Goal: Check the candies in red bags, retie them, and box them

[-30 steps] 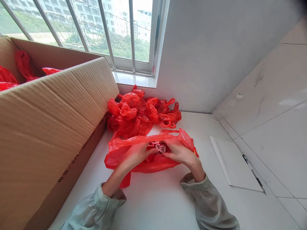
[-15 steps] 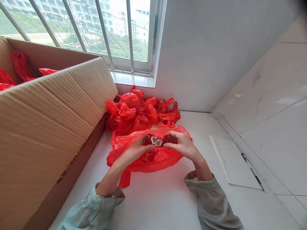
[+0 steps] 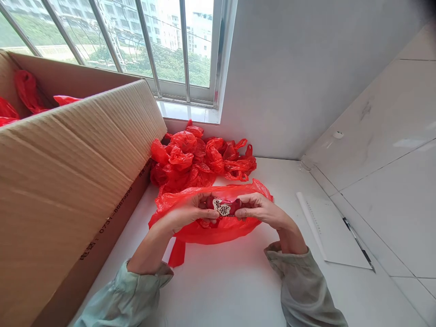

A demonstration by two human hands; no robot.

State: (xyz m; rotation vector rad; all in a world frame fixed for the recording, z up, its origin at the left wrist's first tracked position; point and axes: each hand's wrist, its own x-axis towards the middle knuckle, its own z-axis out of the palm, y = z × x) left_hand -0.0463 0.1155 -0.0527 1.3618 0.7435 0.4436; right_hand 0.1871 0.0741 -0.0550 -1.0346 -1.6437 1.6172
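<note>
Between my two hands is a small dark-red packet [image 3: 225,207] with a white patch and dark lettering. My left hand [image 3: 192,212] pinches its left end, and my right hand [image 3: 255,208] grips its right end, thumbs toward me. Under and around them spreads a red plastic bag [image 3: 225,232], its mouth open and a strap hanging toward me on the white table [image 3: 218,281]. Part of another red packet [image 3: 207,223] shows inside the bag below my left hand; the rest of the contents is hidden.
Behind the bag lies a heap of crumpled red plastic bags [image 3: 190,154]. A large cardboard box [image 3: 85,150] with red bags inside stands on the left. To the right rest a white paper pad [image 3: 340,231] and a pen [image 3: 357,243]. A barred window [image 3: 170,45] is behind.
Both hands have come slightly toward me with the packet, which shows more of its printed face. My fingers now pinch its two ends more closely.
</note>
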